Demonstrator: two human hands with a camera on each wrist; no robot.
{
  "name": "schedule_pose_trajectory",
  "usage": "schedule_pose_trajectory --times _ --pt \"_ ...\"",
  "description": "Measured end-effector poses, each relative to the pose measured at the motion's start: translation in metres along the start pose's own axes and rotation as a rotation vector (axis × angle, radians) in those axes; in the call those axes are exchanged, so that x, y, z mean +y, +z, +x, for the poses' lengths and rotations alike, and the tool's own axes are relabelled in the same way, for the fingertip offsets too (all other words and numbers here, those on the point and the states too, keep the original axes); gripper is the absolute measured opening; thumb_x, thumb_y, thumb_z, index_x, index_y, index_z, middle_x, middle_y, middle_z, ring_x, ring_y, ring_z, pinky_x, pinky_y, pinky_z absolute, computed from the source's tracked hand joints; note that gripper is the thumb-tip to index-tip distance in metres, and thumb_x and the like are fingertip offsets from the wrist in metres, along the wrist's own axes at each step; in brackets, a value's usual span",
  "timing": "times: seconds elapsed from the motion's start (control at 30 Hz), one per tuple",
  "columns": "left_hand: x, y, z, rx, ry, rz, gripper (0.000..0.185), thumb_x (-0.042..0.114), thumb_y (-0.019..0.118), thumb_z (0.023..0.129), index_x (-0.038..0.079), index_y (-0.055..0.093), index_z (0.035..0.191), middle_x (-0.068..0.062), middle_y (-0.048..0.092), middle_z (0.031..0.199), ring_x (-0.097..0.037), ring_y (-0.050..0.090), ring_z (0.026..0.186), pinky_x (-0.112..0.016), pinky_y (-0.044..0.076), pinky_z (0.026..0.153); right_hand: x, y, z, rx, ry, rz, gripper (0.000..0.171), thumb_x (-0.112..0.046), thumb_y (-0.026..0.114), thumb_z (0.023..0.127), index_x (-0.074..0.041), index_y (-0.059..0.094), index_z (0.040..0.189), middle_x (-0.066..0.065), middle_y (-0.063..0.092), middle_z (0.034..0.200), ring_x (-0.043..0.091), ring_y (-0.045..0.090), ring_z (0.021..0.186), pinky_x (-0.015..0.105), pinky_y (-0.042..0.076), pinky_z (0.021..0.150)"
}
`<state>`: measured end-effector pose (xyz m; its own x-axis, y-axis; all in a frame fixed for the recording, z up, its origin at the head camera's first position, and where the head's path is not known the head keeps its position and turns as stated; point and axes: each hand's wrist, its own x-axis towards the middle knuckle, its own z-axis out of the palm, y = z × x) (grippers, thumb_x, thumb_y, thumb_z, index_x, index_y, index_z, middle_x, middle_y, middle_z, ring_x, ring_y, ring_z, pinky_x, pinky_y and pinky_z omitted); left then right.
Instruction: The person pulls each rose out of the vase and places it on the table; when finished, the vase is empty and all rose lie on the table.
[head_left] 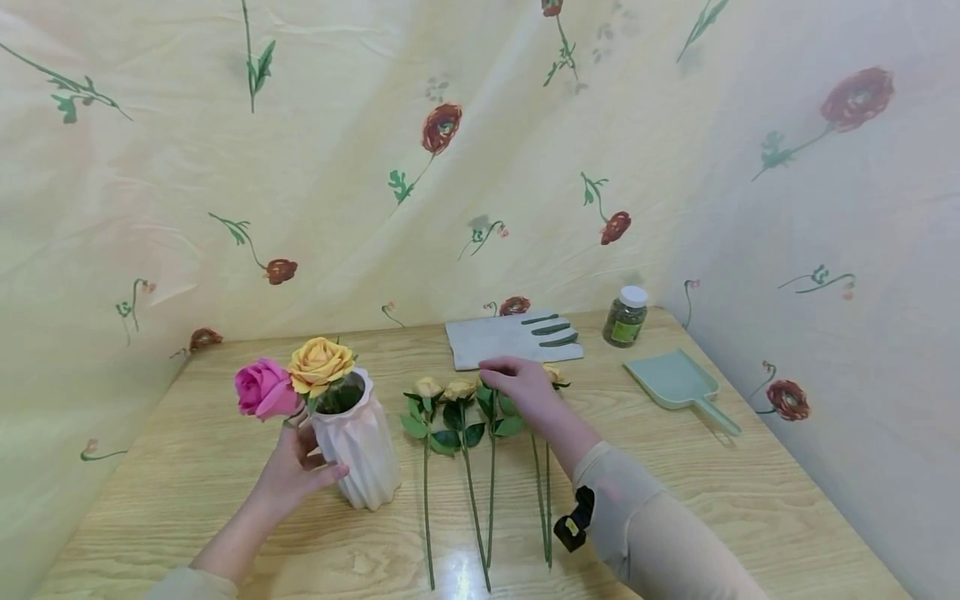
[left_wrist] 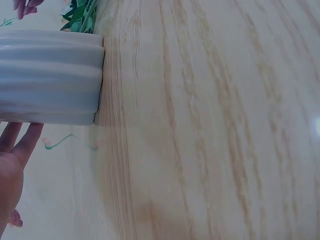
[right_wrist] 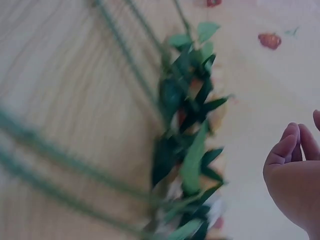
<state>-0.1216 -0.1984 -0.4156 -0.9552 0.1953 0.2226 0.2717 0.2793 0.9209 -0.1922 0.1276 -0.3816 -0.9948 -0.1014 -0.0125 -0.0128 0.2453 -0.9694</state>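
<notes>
The right hand (head_left: pixel 521 385), sleeve nearest the camera, rests with fingers loosely curved over the heads of the yellow roses (head_left: pixel 457 417) lying in a row just right of the vase (head_left: pixel 360 450); whether it pinches one cannot be told. The left hand (head_left: pixel 296 471) holds the ribbed pale-pink vase, fingers curled round it. A pink rose (head_left: pixel 262 390) and a yellow-orange rose (head_left: pixel 321 363) stand in it. The jar (head_left: pixel 625 317), far right of the vase, has a green label, unreadable.
</notes>
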Motion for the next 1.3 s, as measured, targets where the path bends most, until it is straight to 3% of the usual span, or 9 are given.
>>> schedule_pose_trajectory --times 0.2,0.43,0.87,1.13,1.3 --pt "0.0 0.0 0.0 0.0 0.019 -0.007 0.081 0.001 0.069 0.07 0.011 0.016 0.13 -0.022 0.047 0.114 -0.008 0.051 0.092 -0.026 0.046 0.074 -0.027 0.021 0.0 -0.13 -0.07 -0.041 0.033 -0.038 0.062 0.077 -0.021 0.062 0.105 -0.004 0.058 0.103 0.013 0.052 0.095 0.039 0.041 0.083" --pt "-0.002 -0.001 0.0 -0.004 0.037 -0.019 0.081 0.0 0.069 0.07 0.012 0.016 0.13 -0.022 0.047 0.113 -0.009 0.051 0.092 -0.027 0.047 0.073 -0.06 0.042 -0.004 -0.29 -0.166 -0.044 0.033 -0.038 0.062 0.078 -0.023 0.06 0.107 -0.002 0.057 0.106 0.012 0.052 0.094 0.036 0.042 0.082" --pt "-0.004 -0.002 0.002 -0.022 0.018 -0.017 0.084 0.003 0.069 0.07 0.016 0.014 0.132 -0.021 0.045 0.117 -0.009 0.051 0.094 -0.025 0.046 0.075 -0.129 0.062 -0.029 -0.41 -0.274 -0.175 0.026 -0.023 0.06 0.082 -0.015 0.062 0.106 -0.008 0.06 0.094 0.01 0.054 0.082 0.027 0.046 0.069" --pt "-0.004 -0.002 0.002 -0.027 0.056 -0.039 0.083 -0.002 0.068 0.07 0.014 0.014 0.132 -0.024 0.044 0.116 -0.007 0.051 0.094 -0.026 0.046 0.075 -0.117 0.086 -0.014 -0.48 -0.359 -0.175 0.016 -0.025 0.064 0.078 -0.017 0.065 0.092 -0.008 0.061 0.086 0.011 0.055 0.078 0.024 0.046 0.065" --pt "-0.003 -0.001 0.0 -0.022 0.047 -0.041 0.079 -0.001 0.068 0.071 0.012 0.017 0.13 -0.02 0.048 0.111 -0.007 0.052 0.092 -0.028 0.046 0.074 -0.112 0.094 -0.012 -0.486 -0.38 -0.165 0.009 -0.025 0.065 0.077 -0.019 0.066 0.084 -0.006 0.062 0.08 0.011 0.054 0.072 0.025 0.046 0.062"
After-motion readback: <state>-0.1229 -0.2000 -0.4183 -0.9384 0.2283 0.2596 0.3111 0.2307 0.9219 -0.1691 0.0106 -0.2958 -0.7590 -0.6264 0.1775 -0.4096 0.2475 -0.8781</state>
